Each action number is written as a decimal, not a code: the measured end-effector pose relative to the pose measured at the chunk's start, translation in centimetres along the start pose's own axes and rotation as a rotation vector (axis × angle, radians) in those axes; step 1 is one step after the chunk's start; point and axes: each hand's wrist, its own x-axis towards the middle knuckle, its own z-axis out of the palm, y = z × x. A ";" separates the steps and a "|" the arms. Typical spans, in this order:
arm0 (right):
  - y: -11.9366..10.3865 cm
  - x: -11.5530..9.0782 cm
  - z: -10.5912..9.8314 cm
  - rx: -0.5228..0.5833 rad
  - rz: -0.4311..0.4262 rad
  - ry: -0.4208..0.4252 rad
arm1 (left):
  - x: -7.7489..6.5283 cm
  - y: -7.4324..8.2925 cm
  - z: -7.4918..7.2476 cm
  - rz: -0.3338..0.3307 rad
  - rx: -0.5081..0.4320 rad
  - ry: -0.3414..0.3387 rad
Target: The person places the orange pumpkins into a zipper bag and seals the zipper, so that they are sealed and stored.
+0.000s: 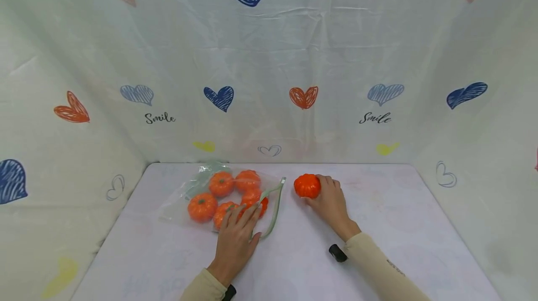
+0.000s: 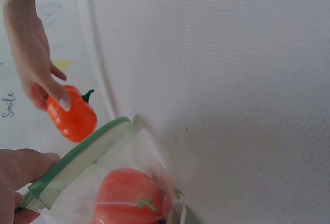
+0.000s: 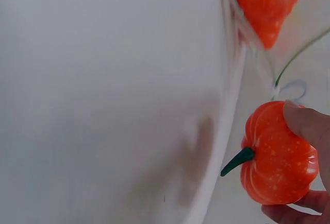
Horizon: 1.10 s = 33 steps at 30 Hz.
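Observation:
Out to the right, my right hand (image 1: 333, 204) grips a small orange toy pumpkin (image 1: 307, 185) from its right side. In the right wrist view the thumb lies on top of this pumpkin (image 3: 281, 154) and fingers on its lower side; its dark green stem points left. My left hand (image 1: 236, 241) is at the mouth of a clear plastic zip bag (image 1: 178, 205). Thumb and fingers pinch the bag's green zip edge (image 2: 85, 152) in the left wrist view. Several orange pumpkins (image 1: 202, 207) lie inside, partly covered by the left fingers. The bag mouth gapes toward the right hand.
The white tabletop (image 1: 378, 226) carries the bag on its left half. A white cloth backdrop (image 1: 269, 67) printed with hearts and "Smile" encloses the back and sides. Each wrist wears a black device (image 1: 337, 253).

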 end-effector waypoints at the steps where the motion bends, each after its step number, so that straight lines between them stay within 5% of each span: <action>1: -0.3 -0.6 0.0 0.017 -0.010 0.001 | 0.0 0.0 0.0 -0.001 0.001 -0.003; 14: -4.6 -5.7 0.7 0.118 -0.161 -0.039 | 0.2 0.2 -0.2 -0.015 0.000 -0.028; 33: -8.0 -6.3 4.1 0.121 -0.298 -0.057 | 0.3 0.3 -0.1 0.004 -0.015 -0.005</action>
